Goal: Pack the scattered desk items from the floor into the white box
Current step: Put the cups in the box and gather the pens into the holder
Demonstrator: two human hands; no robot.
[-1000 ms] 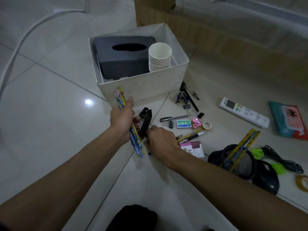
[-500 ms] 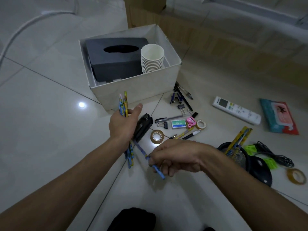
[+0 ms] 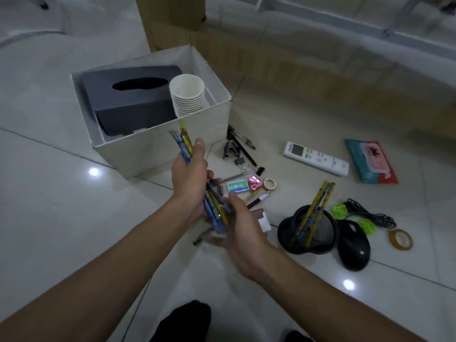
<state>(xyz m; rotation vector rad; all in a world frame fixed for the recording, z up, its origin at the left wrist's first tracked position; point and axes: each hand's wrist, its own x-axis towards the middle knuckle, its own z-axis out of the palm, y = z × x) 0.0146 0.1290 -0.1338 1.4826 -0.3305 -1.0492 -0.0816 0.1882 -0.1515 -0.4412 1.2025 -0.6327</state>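
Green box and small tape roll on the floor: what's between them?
Head view: a small pink item, apparently a sharpener, lies between the green box and the small tape roll, close to both.

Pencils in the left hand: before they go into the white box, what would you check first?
1. Left hand grips the pencil bundle securely: ok.
2. Right hand steadies the bundle's lower ends: cannot tell, that part is blurred.
3. Way from the bundle to the white box is free of things: ok.
4. Room in the box beside the gray tissue box and the paper cup stack: cannot tell.
5. All pencils gathered: not ok, some are in the black mesh pen holder.
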